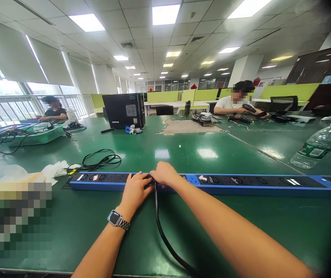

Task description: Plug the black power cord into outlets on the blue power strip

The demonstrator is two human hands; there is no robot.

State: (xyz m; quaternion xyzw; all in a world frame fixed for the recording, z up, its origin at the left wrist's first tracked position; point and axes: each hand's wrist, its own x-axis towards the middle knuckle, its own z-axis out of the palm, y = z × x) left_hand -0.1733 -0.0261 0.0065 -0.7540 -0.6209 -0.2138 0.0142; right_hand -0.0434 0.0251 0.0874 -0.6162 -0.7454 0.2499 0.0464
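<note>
A long blue power strip (159, 189) with black socket panels lies across the green table in front of me. My left hand (134, 189), wearing a watch, rests over the strip left of its middle, fingers bent over the top and thumb close to a black power cord (157, 208). Closed in a fist, my right hand (163, 174) grips the cord's end at the strip, right beside my left fingertips. The plug itself is mostly hidden by my fingers, so I cannot tell how deep it sits. From there the cord hangs toward me and passes under my right forearm.
Left of the strip are a coiled black cable (101, 159), white wrapping (55, 168) and a green basket (49, 135) of cables. A black computer case (121, 112) stands beyond. A water bottle (317, 148) stands at right. Two people sit across the table.
</note>
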